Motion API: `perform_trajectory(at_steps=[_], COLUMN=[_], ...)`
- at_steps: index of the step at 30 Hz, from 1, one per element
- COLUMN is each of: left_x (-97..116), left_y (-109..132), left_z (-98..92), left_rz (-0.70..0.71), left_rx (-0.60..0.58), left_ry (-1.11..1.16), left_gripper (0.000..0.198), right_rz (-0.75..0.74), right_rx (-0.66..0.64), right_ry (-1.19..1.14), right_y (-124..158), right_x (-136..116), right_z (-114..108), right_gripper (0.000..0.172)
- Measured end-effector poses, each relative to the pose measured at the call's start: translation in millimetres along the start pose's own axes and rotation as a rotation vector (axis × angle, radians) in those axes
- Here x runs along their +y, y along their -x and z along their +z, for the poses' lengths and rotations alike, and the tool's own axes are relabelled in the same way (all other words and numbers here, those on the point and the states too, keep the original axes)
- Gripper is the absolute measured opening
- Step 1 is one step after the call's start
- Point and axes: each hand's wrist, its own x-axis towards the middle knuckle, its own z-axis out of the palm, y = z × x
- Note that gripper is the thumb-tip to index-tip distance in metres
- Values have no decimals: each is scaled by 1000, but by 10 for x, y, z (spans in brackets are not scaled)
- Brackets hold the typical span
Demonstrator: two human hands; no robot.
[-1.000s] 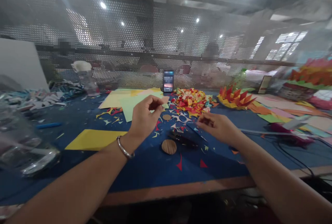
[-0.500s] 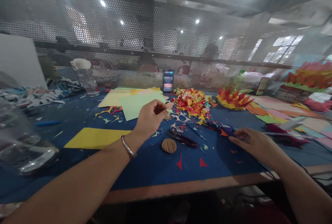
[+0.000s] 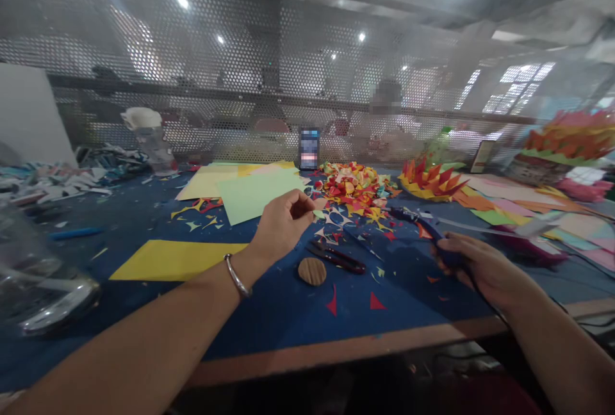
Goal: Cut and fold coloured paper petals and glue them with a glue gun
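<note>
My left hand (image 3: 288, 219), with a silver bangle at the wrist, pinches a small pale green paper piece (image 3: 318, 214) between thumb and fingertips, above the table. My right hand (image 3: 480, 264) is wrapped round the handle of a blue corded hot glue gun (image 3: 439, 235). Its dark nozzle end points left, and a long translucent glue stick (image 3: 475, 226) extends from its back. Between the hands lie dark-handled snips (image 3: 341, 258), a round wooden disc (image 3: 312, 271) and a thin blue stick-like tool (image 3: 364, 244).
Behind the hands is a heap of colourful paper pieces (image 3: 353, 184), with an orange paper crown (image 3: 430, 181) beside it. Green sheets (image 3: 257, 191) and a yellow sheet (image 3: 168, 260) lie left. A phone (image 3: 309, 148) stands against the perforated screen. A magenta object (image 3: 528, 245) lies right.
My right hand has closed round the glue gun's handle and raised it off the table. My left hand has shifted slightly right, still pinching the green paper piece.
</note>
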Motion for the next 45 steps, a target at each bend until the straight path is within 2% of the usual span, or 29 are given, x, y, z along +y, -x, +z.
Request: perform_trajectory(at_steps=[3, 8, 14, 21, 32, 39, 45], left_x=[1, -3, 15, 23, 21, 36, 85], left_y=[-6, -2, -3, 24, 10, -9, -4], left_z=[-6, -12, 4, 55, 41, -9, -8], left_rz=[2, 8, -15, -20, -50, -17, -2], left_rx=[9, 11, -10, -52, -1, 75, 95], left_ry=[-5, 3, 59, 89, 138, 79, -3], left_gripper=[7, 6, 7, 7, 8, 7, 4], right_rz=[79, 136, 100, -2, -138, -278, -410], right_rx=[-87, -339, -450, -493, -512, -375, -314], right_ry=[-209, -430, -458, -305, -156, -30, 240], right_y=[38, 17, 67, 216, 113, -2, -26], right_x=[-9, 26, 29, -110, -382, -242, -127], right_z=[59, 201, 376, 658, 911, 992, 982], right_gripper=[25, 24, 26, 13, 18, 18, 28])
